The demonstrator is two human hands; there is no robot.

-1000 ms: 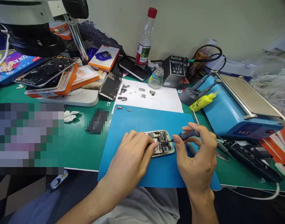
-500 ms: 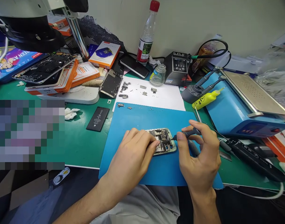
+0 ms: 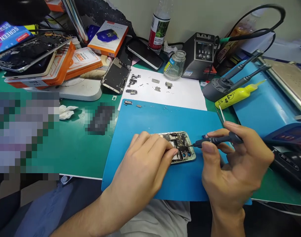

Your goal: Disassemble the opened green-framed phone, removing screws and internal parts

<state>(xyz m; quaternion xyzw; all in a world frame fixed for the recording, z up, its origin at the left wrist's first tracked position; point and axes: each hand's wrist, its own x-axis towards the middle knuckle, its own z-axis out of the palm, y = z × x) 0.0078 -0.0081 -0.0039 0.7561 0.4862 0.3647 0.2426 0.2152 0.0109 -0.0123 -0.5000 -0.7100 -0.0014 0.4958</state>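
Note:
An opened phone [image 3: 182, 146] with bare circuitry lies on a blue work mat [image 3: 162, 118]. My left hand [image 3: 142, 168] rests on the phone's left part, fingers curled and pressing it down. My right hand [image 3: 235, 164] pinches a dark screwdriver [image 3: 218, 140] between thumb and fingers. The screwdriver's tip meets the phone's right end near the camera openings.
Small metal parts [image 3: 155, 85] lie on a white sheet [image 3: 185, 97] behind the mat. A glass jar [image 3: 175, 65], soldering station [image 3: 201, 54], yellow bottle [image 3: 236, 96] and blue heating machine [image 3: 268, 102] stand at right. Orange boxes [image 3: 86, 61] and a phone frame [image 3: 115, 75] sit at left.
The view has moved closer and lower over the desk. My right hand has shifted right and drawn the screwdriver out a little; the left hand stays on the phone.

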